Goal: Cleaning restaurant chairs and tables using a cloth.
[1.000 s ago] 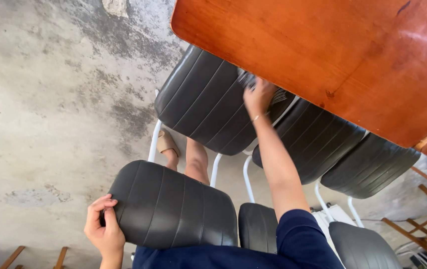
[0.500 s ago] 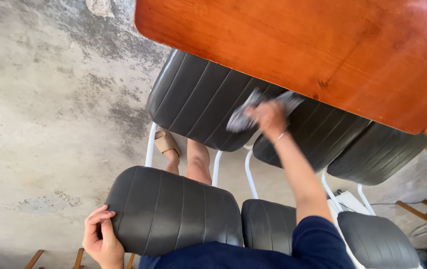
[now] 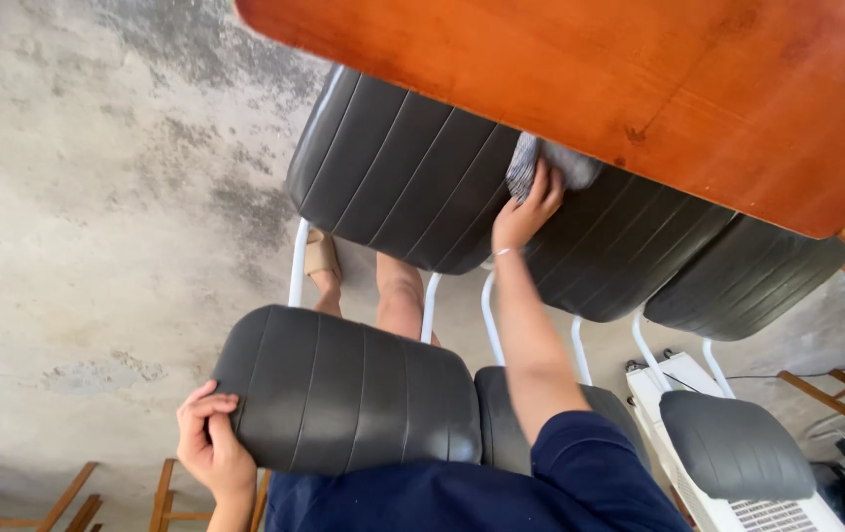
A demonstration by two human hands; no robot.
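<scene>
Right hand [image 3: 529, 212] stretched far forward, fingers closed on a bunched grey cloth [image 3: 548, 163], pressing it against a black padded chair seat [image 3: 605, 251] right where that seat slips under the near edge of the wooden table [image 3: 639, 89]. Cloth half tucked beneath the table edge, partly hidden there. Left hand [image 3: 210, 443] down at the lower left, fingers curled around the corner of a chair backrest [image 3: 343, 394], thumb side gripping the padding. Second black seat [image 3: 398, 167] just beside the wiped one, touching or nearly so at the seam. Bare legs and a sandalled foot [image 3: 322, 256] visible between the white chair frames on the stained concrete floor [image 3: 97, 197]. White appliance [image 3: 728, 493] low at the right, near another black backrest [image 3: 738, 443]. Likely trouble: knuckles knocking the underside or edge of the table, given how tight the gap looks; cloth snagging and slipping out of the grip there; balance lost through the long reach, with much weight resting on the held backrest, which could tip or slide on the floor.
</scene>
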